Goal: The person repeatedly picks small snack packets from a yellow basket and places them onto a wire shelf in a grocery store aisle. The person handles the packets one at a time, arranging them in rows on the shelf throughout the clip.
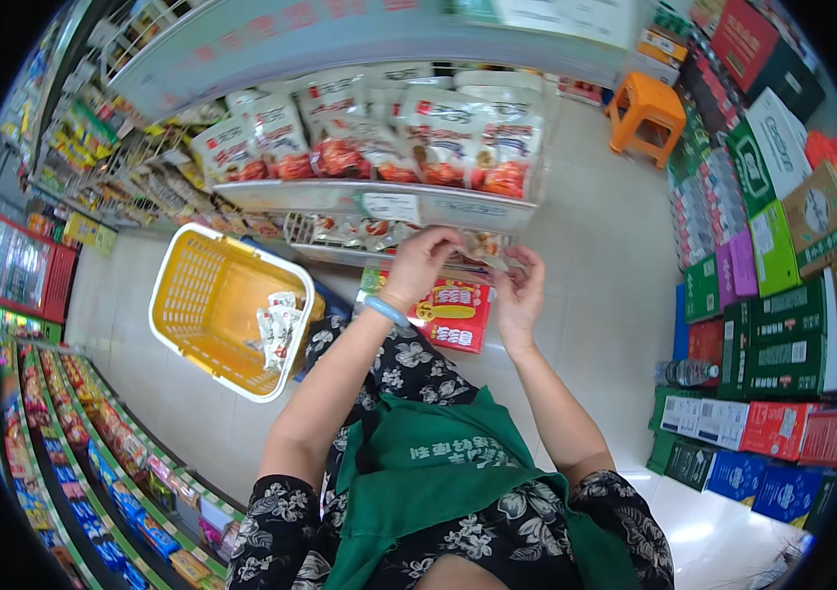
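Note:
A small clear packet of food [487,247] is between my two hands at the right end of the lower shelf. My left hand [424,259], below a pale blue bangle [386,311], pinches its left side. My right hand [521,289] has thumb and fingers at its right edge. Small packets [359,230] lie on the lower shelf beside my left hand. Above them, large white food pouches [444,136] stand in a row on the upper shelf. To the left, a yellow plastic shopping basket with a white rim [160,295] holds several small white packets [280,328].
A red snack box [455,313] lies under my hands on the floor. An orange plastic stool [643,114] stands at the upper right. Stacked cartons [779,346] and a water bottle [687,372] line the right side. Snack shelves [116,472] curve along the lower left.

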A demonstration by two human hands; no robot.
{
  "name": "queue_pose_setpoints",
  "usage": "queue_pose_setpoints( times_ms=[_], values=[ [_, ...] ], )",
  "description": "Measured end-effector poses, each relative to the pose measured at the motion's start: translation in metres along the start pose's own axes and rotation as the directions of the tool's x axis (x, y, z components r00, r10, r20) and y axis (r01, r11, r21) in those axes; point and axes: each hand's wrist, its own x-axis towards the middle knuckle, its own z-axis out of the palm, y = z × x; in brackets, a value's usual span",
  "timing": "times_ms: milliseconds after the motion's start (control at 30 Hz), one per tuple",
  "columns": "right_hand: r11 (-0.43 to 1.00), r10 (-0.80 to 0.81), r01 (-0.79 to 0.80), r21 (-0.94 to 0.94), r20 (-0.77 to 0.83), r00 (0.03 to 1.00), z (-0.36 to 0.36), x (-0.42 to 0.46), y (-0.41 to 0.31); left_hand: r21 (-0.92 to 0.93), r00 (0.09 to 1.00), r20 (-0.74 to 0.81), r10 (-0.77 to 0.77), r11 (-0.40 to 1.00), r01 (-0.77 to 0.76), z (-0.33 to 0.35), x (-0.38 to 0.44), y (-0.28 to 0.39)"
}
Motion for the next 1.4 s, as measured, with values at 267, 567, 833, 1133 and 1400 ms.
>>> queue_pose_setpoints(
  times_ms=[267,567,833,1133,1400],
  values=[
    [0.899,-0.222,0.340,-0.275,0.382,0.897,0.035,-0.034,0.005,-0.002,0.960,-0.208,0.185,0.982,-0.190,-0.064,-0.068,0.047],
    [0.924,0.364,-0.356,-0.139,0.605,0.708,0.207,-0.100,0.064,0.077,0.790,-0.566,-0.235,0.939,0.335,-0.211,-0.157,-0.029],
    [0.546,0.838,-0.571,-0.613,0.379,0.393,0.277,-0.155,0.167,0.071,0.611,-0.443,-0.656,0.654,0.753,-0.271,-0.216,-0.142],
    [0.325,0.927,-0.841,-0.432,0.323,0.192,0.273,-0.171,0.189,0.367,0.633,-0.222,-0.742,0.537,0.759,-0.250,-0.232,-0.171],
    [0.600,0.780,-0.702,-0.384,0.474,0.407,0.260,-0.159,0.138,0.550,0.762,-0.388,-0.519,0.533,0.643,-0.242,-0.217,-0.136]
  ],
)
